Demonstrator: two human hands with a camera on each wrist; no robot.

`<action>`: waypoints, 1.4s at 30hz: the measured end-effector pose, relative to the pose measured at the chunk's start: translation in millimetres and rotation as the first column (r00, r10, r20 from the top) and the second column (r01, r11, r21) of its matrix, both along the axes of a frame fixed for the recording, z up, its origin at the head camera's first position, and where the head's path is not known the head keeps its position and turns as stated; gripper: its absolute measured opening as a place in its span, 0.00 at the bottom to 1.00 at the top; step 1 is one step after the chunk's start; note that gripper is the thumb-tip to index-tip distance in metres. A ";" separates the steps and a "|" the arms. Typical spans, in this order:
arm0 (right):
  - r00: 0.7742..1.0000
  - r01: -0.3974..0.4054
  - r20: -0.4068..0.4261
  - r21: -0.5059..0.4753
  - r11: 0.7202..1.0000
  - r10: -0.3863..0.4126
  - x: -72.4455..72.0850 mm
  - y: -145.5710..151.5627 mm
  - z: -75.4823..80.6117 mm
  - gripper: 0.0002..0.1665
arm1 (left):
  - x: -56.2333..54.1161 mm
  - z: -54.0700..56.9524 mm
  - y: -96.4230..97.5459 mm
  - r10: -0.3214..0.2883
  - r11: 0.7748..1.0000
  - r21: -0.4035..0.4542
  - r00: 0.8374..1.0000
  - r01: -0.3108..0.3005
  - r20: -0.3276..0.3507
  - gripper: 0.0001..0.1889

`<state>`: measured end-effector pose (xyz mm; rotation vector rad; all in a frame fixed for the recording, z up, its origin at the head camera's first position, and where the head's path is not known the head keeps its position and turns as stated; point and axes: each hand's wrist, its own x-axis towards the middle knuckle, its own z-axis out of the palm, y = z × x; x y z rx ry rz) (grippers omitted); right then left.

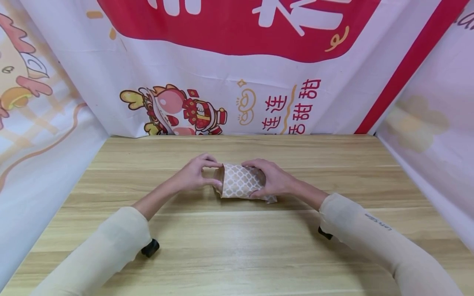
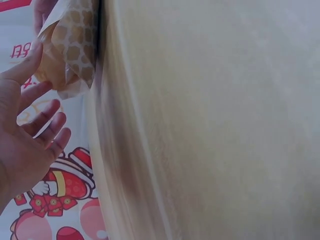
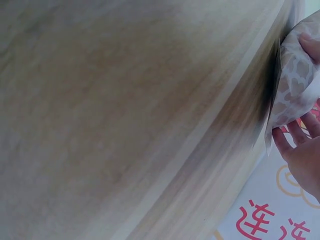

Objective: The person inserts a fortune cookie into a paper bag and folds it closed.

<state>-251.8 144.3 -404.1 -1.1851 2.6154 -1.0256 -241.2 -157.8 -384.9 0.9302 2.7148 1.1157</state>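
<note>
Holding a lattice-patterned paper bag (image 1: 240,181) sideways over a wooden tabletop (image 1: 237,246), near the middle of the far half, with open mouth to the left; cannot tell how fully in contact with the wood. Gripping the right part with the right hand (image 1: 275,179), with thumb curved along the near side and fingers round the far side, above a loose corner at the near right. Touching the mouth with the left hand (image 1: 192,174), with thumb and index finger stretched well apart at the rim and the other fingers loosely spread, as seen in the left wrist view. Wearing 2 pale sleeves (image 1: 100,250), with a small black piece (image 1: 149,248) beside each. Facing a printed cloth (image 1: 207,65) of white and red, with cartoon figures and lettering, behind the tabletop.
</note>
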 end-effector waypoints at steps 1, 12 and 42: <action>1.000 0.000 0.000 -0.001 1.000 0.000 0.0 -0.1 -0.1 0.56 | -0.2 0.3 -1.0 0.002 1.000 -0.002 1.000 -0.002 0.005 0.32; 1.000 -0.005 0.000 -0.004 1.000 0.005 0.3 0.0 -0.1 0.56 | -0.6 -2.8 -3.0 0.007 1.000 0.018 1.000 -0.008 0.022 0.33; 0.999 0.029 -0.027 -0.045 0.999 -0.031 3.2 2.3 0.5 0.58 | 7.7 7.1 8.4 0.141 0.989 0.054 0.990 -0.141 0.015 0.29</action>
